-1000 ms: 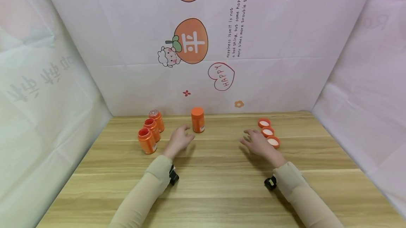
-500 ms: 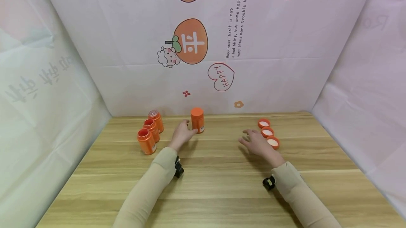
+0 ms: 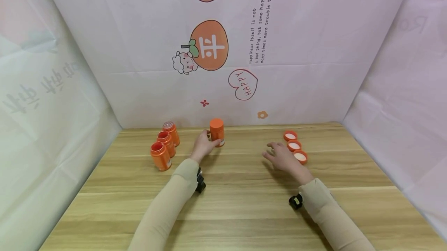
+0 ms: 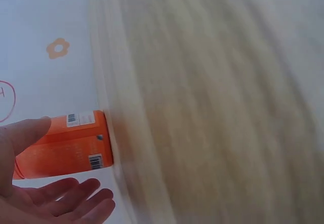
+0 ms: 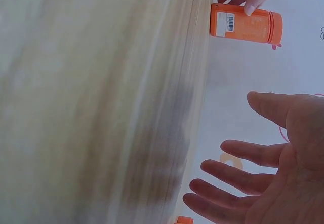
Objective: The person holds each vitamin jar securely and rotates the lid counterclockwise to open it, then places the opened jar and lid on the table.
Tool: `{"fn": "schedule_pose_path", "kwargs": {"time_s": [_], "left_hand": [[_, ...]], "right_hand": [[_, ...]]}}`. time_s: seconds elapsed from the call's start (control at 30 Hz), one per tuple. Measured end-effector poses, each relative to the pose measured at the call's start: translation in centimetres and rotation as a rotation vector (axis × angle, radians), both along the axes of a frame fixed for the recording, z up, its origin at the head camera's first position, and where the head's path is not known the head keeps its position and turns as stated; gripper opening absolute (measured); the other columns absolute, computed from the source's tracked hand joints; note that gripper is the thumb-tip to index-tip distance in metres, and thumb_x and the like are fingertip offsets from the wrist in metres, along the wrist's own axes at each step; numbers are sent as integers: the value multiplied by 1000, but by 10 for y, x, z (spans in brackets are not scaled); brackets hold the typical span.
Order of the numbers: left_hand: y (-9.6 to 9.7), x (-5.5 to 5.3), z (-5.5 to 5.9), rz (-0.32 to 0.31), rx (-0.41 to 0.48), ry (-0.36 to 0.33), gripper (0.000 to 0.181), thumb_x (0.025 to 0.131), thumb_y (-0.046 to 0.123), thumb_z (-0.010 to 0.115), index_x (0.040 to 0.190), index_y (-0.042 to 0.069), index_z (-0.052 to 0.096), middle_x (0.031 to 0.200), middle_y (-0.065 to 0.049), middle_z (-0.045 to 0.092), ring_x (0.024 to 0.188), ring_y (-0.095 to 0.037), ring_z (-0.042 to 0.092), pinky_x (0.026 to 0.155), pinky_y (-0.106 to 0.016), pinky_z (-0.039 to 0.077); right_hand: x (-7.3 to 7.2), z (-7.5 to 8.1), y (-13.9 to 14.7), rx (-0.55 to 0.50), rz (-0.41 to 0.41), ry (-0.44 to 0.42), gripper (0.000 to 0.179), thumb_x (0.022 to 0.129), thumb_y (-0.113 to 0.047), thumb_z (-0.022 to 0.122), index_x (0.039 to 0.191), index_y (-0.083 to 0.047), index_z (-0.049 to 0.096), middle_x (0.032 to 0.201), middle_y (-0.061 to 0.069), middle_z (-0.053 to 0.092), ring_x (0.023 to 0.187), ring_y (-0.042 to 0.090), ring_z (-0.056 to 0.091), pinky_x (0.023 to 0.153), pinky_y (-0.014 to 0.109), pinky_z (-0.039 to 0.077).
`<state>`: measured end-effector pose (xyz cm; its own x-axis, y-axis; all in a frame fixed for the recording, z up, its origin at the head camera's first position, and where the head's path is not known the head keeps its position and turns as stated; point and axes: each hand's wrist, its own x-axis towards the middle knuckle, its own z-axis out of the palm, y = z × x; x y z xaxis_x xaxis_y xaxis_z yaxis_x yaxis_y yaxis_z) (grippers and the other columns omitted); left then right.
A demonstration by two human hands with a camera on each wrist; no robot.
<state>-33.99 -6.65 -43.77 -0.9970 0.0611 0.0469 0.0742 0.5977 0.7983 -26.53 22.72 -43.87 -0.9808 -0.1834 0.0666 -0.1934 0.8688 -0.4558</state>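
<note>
A capped orange bottle (image 3: 217,127) stands upright on the wooden table near the back wall. My left hand (image 3: 203,146) is right at its left side, with the thumb (image 4: 31,133) across the bottle's front. In the left wrist view, the other fingers (image 4: 76,196) are spread loosely along the bottle's far side, a gap showing between them and it. Farther right, my right hand (image 3: 282,157) hovers over the table with relaxed, parted fingers and holds nothing. Beside it lie three orange caps (image 3: 294,145), white insides facing up.
Three lidless orange bottles (image 3: 161,157) stand in a slanting row at the left; the rearmost (image 3: 170,127) has a silvery top surface. White printed cloth (image 3: 297,49) walls the table (image 3: 244,204) at the back and both sides.
My left hand has moved forward and right up to the capped bottle, its thumb now overlapping the front. The right hand has stayed nearly still, and the bottle stands where it was.
</note>
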Motion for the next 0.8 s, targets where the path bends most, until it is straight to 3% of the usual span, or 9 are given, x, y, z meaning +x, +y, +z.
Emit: {"fn": "schedule_pose_path", "kwargs": {"time_s": [0.4,0.8], "left_hand": [[5,-5,-3,-3,40,48,56,82,29,73,126,2,52,124,-17,60,114,-31,57,96,-44,45],[8,-6,-4,7,55,30,54,84,28,72,127,4,51,123,-16,60,113,-31,57,95,-45,46]], "right_hand": [[0,-2,-1,2,4,10,60,96,-41,51,134,4,46,132,32,47,121,45,47,94,56,42],[-1,-2,-1,-10,10,10,59,96,-41,51,133,5,47,131,32,48,120,45,47,93,56,42]]}}
